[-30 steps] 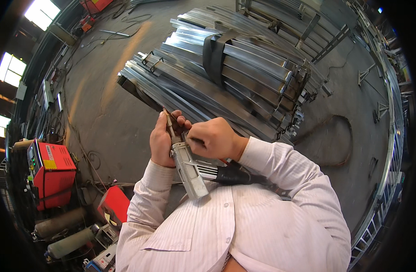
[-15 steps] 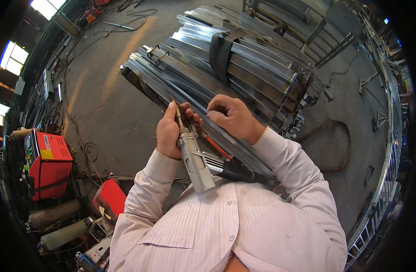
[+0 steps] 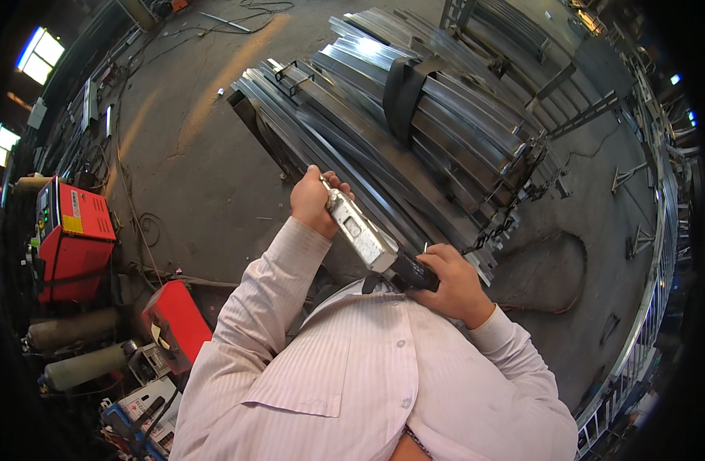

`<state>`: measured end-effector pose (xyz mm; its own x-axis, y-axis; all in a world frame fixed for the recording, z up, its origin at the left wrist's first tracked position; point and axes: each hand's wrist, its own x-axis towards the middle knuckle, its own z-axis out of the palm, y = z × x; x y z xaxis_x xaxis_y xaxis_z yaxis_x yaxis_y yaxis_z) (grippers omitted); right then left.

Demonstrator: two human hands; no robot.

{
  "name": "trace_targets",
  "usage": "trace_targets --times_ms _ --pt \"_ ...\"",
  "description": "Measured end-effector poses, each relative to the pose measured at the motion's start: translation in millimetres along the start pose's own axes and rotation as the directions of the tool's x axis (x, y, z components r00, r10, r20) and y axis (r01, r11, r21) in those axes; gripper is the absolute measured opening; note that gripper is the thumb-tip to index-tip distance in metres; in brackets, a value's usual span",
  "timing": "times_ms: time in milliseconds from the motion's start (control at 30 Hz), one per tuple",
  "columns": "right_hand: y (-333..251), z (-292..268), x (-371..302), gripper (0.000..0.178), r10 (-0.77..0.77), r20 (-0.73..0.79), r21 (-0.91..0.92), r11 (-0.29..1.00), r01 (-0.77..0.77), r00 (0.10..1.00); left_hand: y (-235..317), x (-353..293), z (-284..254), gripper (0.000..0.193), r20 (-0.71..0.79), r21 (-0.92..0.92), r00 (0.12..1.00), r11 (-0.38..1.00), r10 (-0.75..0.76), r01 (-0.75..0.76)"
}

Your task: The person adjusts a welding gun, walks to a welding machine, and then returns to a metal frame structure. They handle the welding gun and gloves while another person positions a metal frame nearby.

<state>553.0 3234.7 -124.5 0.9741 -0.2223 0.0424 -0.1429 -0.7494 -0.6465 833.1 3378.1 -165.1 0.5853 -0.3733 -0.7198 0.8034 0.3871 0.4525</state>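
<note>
A power tool with a silver metal housing (image 3: 362, 235) and a black rear grip (image 3: 411, 270) lies slantwise in front of my shirt. My left hand (image 3: 315, 201) is closed around its front end, hiding most of the nose. At the back end, my right hand (image 3: 454, 283) grips the black part, the thumb on top and the fingers mostly out of sight beneath. Just beyond the tool lie long metal profiles (image 3: 345, 157), stacked in a bundle, with the left hand close to their near side.
A wide dark strap (image 3: 402, 100) wraps the bundle. On the left stand a red machine (image 3: 79, 238) and a red box (image 3: 177, 326), with gas cylinders (image 3: 87, 373) nearby. A cable loop (image 3: 583, 269) lies on the floor at right, inside a long metal rack (image 3: 651, 307).
My right hand has come down from above the bundle onto the tool's black grip. The tool has shifted right and turned, its nose now covered by my left hand. The view has shifted slightly.
</note>
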Motion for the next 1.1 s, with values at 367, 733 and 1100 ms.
trace_targets --times_ms 367,733,1100 --pt "56.8 -46.9 19.4 0.047 0.309 0.296 0.631 0.647 -0.428 0.904 1.8 -10.5 17.3 0.042 0.153 0.107 0.988 0.994 -0.008 -0.009" --pt "101.0 -55.1 23.8 0.064 0.281 0.353 0.755 0.477 -0.449 0.892 -4.4 -42.8 23.2 0.042 0.211 0.131 0.974 0.985 0.081 -0.110" --pt "104.7 -59.7 32.5 0.065 0.336 0.297 0.767 0.474 -0.433 0.894 -10.8 -62.7 26.8 0.041 0.205 0.153 0.964 0.967 0.170 -0.203"
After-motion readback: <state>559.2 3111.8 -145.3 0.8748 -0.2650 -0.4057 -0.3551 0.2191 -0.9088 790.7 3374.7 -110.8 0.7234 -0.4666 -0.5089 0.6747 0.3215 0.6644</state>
